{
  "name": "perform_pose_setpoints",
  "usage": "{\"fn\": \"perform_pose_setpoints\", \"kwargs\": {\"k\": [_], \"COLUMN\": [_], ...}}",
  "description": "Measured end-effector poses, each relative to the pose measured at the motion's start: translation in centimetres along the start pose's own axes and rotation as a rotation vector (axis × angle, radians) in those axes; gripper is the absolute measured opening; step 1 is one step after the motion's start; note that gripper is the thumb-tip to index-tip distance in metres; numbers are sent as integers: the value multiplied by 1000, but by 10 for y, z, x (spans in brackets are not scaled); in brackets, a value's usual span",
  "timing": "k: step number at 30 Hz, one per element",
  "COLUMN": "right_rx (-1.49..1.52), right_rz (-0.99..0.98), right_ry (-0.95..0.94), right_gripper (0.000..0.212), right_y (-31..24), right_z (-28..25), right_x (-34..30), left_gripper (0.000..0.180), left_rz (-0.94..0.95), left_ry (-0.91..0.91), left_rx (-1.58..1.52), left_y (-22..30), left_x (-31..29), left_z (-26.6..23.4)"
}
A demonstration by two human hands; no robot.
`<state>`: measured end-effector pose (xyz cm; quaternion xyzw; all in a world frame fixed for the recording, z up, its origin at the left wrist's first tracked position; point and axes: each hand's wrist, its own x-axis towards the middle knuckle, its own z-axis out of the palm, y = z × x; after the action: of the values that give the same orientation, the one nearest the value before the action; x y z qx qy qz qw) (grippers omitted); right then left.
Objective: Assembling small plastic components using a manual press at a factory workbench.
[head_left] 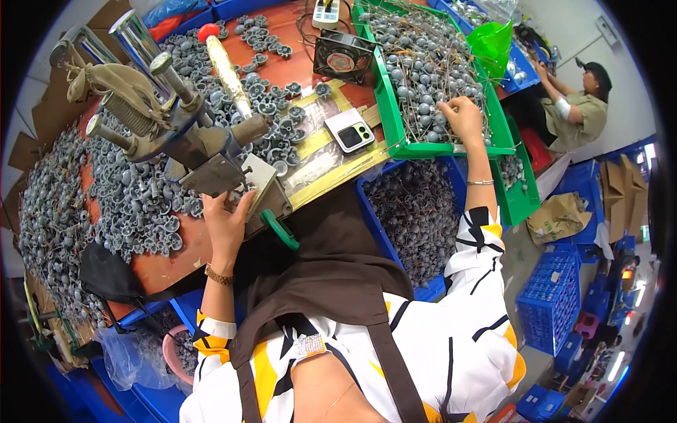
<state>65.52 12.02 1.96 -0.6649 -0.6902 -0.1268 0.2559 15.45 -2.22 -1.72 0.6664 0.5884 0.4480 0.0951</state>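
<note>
A lever-type metal press (204, 137) with a coil spring, steel posts and a red-knobbed handle (227, 70) stands at the left. My left hand (227, 222) is at its lower jaw, thumb and fingers closed together; whatever they hold is hidden by the metal plate. Over at the right is a green tray (386, 106), full of grey ball-headed parts (423, 77) with thin wire-like stems. My right hand (465, 120) reaches into this pile with its fingertips pinched among the parts. What sits between those fingertips is too small to make out.
Grey cup-shaped parts (141, 204) cover the red table (293, 25) around the press. A small fan (343, 60) and a flip phone (350, 132) lie farther right. Below the tray, a blue bin (384, 243) holds dark parts. Another person (582, 106) sits at the far right.
</note>
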Motion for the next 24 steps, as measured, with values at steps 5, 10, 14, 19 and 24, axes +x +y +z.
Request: {"fn": "perform_pose_setpoints", "kwargs": {"k": [5,10,14,19,24], "right_rx": [119,-27,429,1097,1156], "right_rz": [360,368,361,316,85], "right_ry": [79,-223,170,635,755], "right_gripper": [27,33,22,19,18], "right_y": [23,36,50,36,-34], "right_z": [-1,34,16,-69,-120], "right_x": [35,52,71,122,112], "left_gripper": [28,30,33,30,28], "left_rz": [-311,-133,8,-187,-109], "left_ry": [-251,-124,116,300,370], "left_rx": [-215,-92,5,165,571], "left_y": [-6,-7,-11,-46,-86], "left_x": [-1,-13,-29,-19,17], "left_z": [-5,1,-10,-63,-99]}}
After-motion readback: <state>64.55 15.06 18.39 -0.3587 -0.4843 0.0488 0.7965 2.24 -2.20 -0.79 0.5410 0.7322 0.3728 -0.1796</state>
